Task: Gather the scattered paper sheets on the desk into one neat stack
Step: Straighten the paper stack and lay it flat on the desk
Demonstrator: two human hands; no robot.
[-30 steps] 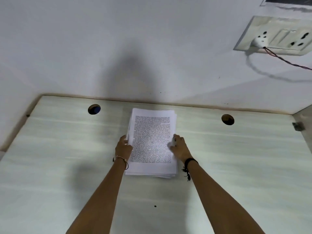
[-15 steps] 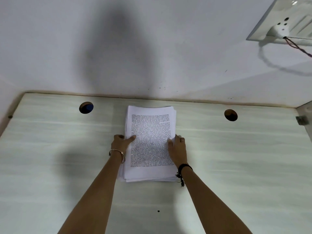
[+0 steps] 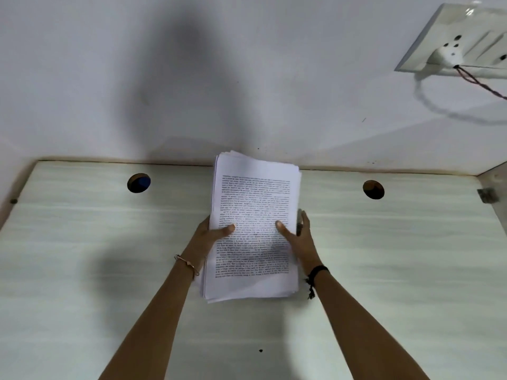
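Here we see the paper stack [image 3: 253, 215] at the middle of the desk [image 3: 82, 270], its edges uneven, its far end showing against the wall [image 3: 82, 78]. The left hand [image 3: 204, 237] and right hand [image 3: 300, 239] grip its long sides, thumbs on the printed top sheet. The left cable hole [image 3: 138, 182] and right cable hole [image 3: 373, 189] flank it, well apart. A plug [image 3: 448, 54] sits in the socket panel [image 3: 466, 37].
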